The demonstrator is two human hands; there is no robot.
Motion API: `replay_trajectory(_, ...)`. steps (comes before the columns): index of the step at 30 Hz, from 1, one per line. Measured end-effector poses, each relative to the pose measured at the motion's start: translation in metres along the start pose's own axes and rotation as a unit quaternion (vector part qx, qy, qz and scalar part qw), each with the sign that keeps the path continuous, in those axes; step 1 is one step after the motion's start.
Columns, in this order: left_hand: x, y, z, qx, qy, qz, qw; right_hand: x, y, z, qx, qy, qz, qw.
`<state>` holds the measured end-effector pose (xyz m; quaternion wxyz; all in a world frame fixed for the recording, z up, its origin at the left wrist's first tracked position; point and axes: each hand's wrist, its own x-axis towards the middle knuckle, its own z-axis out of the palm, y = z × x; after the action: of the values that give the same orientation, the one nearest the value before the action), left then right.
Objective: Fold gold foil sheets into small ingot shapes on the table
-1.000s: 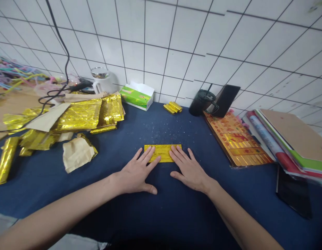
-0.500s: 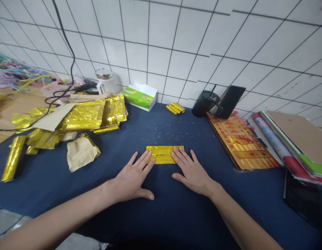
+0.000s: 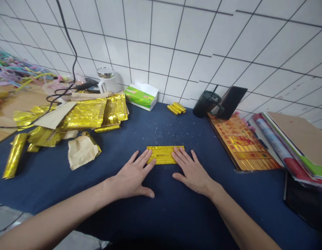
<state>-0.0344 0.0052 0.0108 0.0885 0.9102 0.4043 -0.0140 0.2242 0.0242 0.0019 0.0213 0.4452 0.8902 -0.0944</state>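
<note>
White wall (image 3: pixel 164 31), blue table (image 3: pixel 163 222), left hand (image 3: pixel 132 177) and right hand (image 3: pixel 194 173) spread on a gold strip (image 3: pixel 163 155).
A foil pile (image 3: pixel 85 116) is heaped at the table's left, a black cable (image 3: pixel 69 41) crossing it; folders (image 3: pixel 301 139) lie at the right, beside a red-gold pack (image 3: pixel 244 144). Between these, both hands are palm down with fingers apart, pinching nothing: the left has fingertips on the strip's left end, the right on its right end, each thumb pointing inward, off the strip. A tissue pack (image 3: pixel 141 97) and a black mug (image 3: pixel 205 104) stand by the wall. The strip lies flat mid-table, lengthwise between the hands; beyond it, near the wall, sit small gold rolls (image 3: pixel 176 108), side by side.
</note>
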Motion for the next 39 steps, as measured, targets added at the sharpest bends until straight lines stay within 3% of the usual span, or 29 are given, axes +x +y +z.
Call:
replay_trajectory(9,0.0,0.003,0.003,0.01,0.024,-0.003,1.0,-0.001,-0.001,-0.001,-0.002,0.004,-0.004,1.0)
replay_trajectory(15,0.016,0.023,-0.001,0.006,0.046,0.01,0.999,-0.001,-0.001,0.0,-0.009,0.002,-0.003,1.0)
replay_trajectory(19,0.027,0.032,0.007,-0.009,0.051,0.006,0.999,0.0,-0.002,-0.001,-0.01,0.0,-0.001,1.0)
replay_trajectory(25,0.026,0.032,0.022,-0.012,0.064,0.005,0.998,0.0,-0.002,-0.001,-0.004,0.004,0.003,1.0)
replay_trajectory(39,0.032,0.033,0.022,-0.011,0.066,-0.007,0.998,-0.001,-0.002,-0.001,-0.01,0.009,0.003,1.0)
